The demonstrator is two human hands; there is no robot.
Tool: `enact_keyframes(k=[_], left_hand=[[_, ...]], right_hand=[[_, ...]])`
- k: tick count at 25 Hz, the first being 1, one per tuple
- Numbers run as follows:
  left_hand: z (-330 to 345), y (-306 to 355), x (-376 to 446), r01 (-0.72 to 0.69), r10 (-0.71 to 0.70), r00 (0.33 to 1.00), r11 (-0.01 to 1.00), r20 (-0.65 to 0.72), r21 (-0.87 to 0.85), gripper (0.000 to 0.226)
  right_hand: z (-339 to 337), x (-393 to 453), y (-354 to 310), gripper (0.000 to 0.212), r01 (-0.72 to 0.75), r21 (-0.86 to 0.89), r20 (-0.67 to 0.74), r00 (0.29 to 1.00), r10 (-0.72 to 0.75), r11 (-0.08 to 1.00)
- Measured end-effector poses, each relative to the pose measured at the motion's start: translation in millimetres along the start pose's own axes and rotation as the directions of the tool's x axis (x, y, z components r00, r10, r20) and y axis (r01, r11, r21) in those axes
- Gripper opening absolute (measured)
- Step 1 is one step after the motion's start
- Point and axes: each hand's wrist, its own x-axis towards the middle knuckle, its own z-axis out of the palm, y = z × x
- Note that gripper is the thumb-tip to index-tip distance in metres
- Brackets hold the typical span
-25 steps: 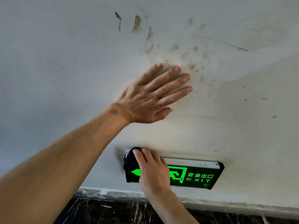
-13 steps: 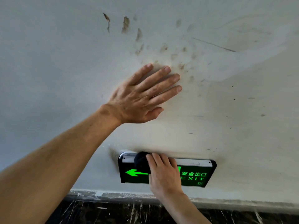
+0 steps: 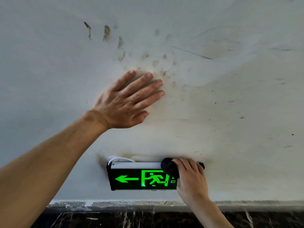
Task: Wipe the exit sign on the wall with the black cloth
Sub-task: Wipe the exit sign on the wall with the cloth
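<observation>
A black exit sign (image 3: 138,179) with a glowing green arrow and running figure is fixed low on the white wall. My right hand (image 3: 191,176) presses a bunched black cloth (image 3: 168,166) against the sign's top right part, covering the lettering there. My left hand (image 3: 126,101) lies flat on the wall above the sign, fingers spread, holding nothing.
The white wall (image 3: 230,112) carries brown smudges and scuff marks above my left hand. A white cable (image 3: 120,159) loops out behind the sign's top left corner. A dark marble skirting (image 3: 131,219) runs along the bottom below a chipped paint edge.
My right hand has slid the cloth from the sign's left end to its right end, uncovering the arrow and running figure. My left hand stays flat on the wall.
</observation>
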Motion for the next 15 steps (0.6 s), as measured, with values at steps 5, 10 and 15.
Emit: enact_keyframes(k=[5,10,15], left_hand=[[-0.4,0.1,-0.6,-0.001,0.001,1.0,1.0,0.018,0.017,0.069],[-0.4,0.2,-0.4,0.002,-0.002,1.0,1.0,0.013,0.019,0.069],[-0.2,0.2,-0.2,0.001,-0.001,1.0,1.0,0.009,0.025,0.069]], right_hand=[[0.8,0.0,11.1,0.058,-0.128,0.06,0.047,0.991,0.125,0.99],[-1.4,-5.4,7.0,0.057,-0.283,0.101,0.024,0.959,0.282,0.954],[-6.2,-5.3,5.0,0.053,-0.34,0.109,0.023,0.94,0.34,0.934]])
